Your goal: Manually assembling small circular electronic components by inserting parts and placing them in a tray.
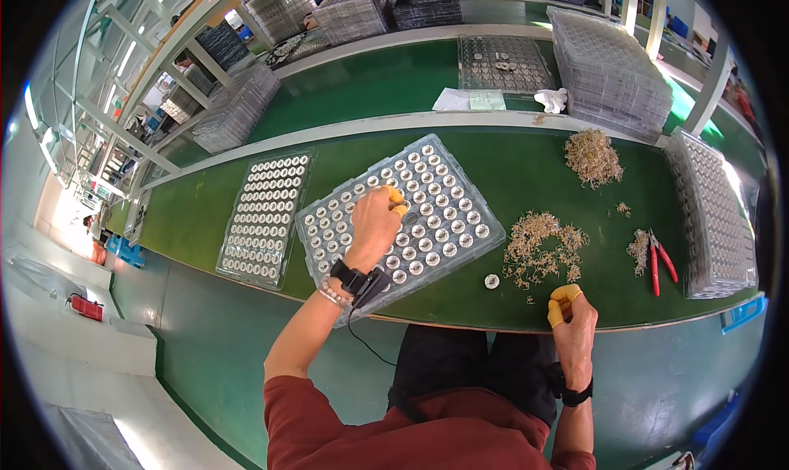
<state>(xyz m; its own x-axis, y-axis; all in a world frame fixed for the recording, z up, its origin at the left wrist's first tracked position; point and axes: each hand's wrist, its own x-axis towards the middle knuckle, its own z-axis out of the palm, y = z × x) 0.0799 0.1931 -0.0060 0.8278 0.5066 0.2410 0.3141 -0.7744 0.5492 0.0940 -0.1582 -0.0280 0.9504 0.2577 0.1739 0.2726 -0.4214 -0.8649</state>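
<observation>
My left hand [376, 223], with yellow finger cots on its tips, reaches over a clear plastic tray [483, 241] filled with rows of round white parts. Its fingers are closed together among those parts, and what they hold is hidden. At the table's front edge my right hand [574, 329], also in yellow finger cots, is closed in a pinch. Whatever lies between its fingertips is too small to make out. Just beyond it spreads a loose heap of small gold-coloured metal pieces [526, 252]. One round white part [491, 281] lies alone between this heap and the tray.
A second filled tray [230, 266] lies to the left. Red-handled pliers [655, 269] rest beside a small heap of pieces [638, 251] at the right. Stacked trays [711, 223] stand at the right end. A larger heap [593, 158] sits farther back, before a raised ledge [345, 137].
</observation>
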